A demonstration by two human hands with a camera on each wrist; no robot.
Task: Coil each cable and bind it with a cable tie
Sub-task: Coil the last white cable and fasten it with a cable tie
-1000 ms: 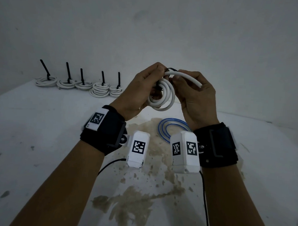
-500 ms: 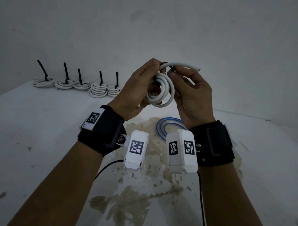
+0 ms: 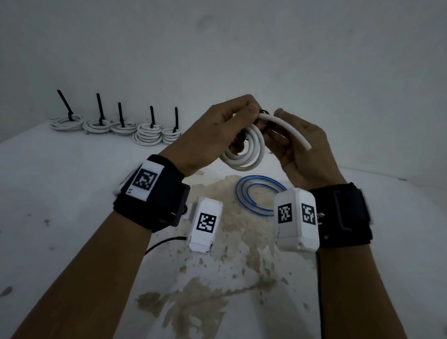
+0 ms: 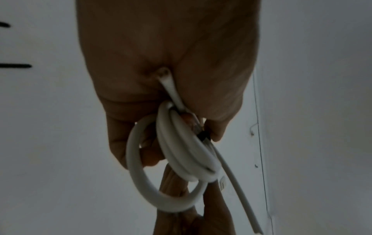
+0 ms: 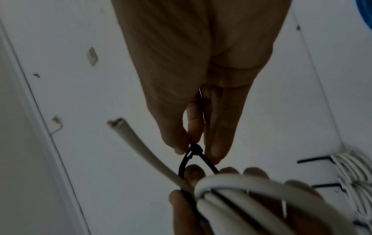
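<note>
A white cable coil hangs in the air above the table, gripped at its top by my left hand. Its loose end sticks out to the right over my right hand. In the right wrist view a black cable tie loops around the coil, and my right hand pinches the tie's head between thumb and fingers. The left wrist view shows the coil held under my curled left fingers, with the tie just visible.
Several bound white coils with upright black tie tails stand in a row at the table's far left. A blue cable lies coiled on the stained white table under my hands. A grey wall stands behind.
Both hands have turned the coil slightly; the loose cable end now points down to the right instead of out level. My right hand has shifted to the right.
</note>
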